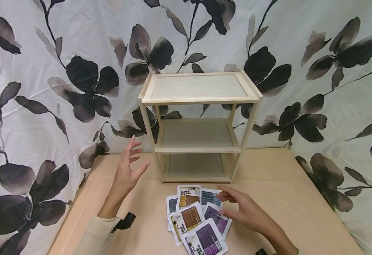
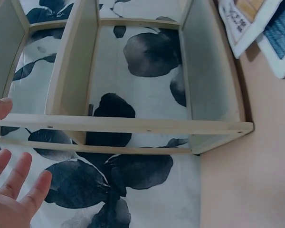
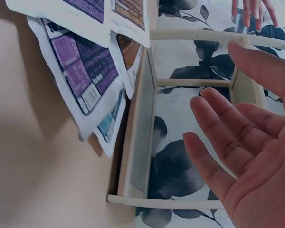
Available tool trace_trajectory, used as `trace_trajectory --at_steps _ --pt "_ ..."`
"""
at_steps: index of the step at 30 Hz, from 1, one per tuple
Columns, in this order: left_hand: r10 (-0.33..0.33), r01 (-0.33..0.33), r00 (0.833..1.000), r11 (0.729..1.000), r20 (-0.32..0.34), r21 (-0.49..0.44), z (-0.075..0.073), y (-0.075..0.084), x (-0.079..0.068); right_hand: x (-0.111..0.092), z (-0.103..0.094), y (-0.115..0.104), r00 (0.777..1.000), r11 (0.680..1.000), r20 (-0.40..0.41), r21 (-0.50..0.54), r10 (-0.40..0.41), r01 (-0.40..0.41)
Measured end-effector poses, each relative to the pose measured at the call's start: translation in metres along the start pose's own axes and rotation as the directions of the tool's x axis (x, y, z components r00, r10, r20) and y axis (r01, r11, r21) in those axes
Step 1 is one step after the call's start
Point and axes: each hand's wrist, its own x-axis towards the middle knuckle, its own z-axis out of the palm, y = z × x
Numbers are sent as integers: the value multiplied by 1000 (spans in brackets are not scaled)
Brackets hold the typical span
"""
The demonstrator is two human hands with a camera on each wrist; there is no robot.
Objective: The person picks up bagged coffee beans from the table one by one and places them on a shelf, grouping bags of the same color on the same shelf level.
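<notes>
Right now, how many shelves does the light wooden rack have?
3: the top shelf, the middle shelf beneath it, and the bottom shelf lowest. None seems hidden.

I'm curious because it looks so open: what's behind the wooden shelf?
Flower-patterned cloth shows through gaps in the wooden shelf; what it covers can't be seen.
</notes>
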Motion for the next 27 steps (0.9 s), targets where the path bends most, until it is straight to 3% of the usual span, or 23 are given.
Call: trace_trajectory --at_steps 6,9,13,17,27 --pt "-78 79 997 988 10 -129 -5 18 21 -2 11 4 999 998 41 57 7 -9" --pt "-100 104 995 978 31 -181 -5 20 29 -3 16 4 997 997 67 75 32 -37" --pt "-84 94 995 967 55 -235 -1 2 36 -4 24 4 992 992 101 97 76 -86" --pt "-60 76 996 959 69 -274 4 -13 43 -6 32 6 992 989 107 122 65 -78" --pt "-106 123 992 914 66 -387 14 -12 57 -13 46 12 994 988 104 144 32 -47"
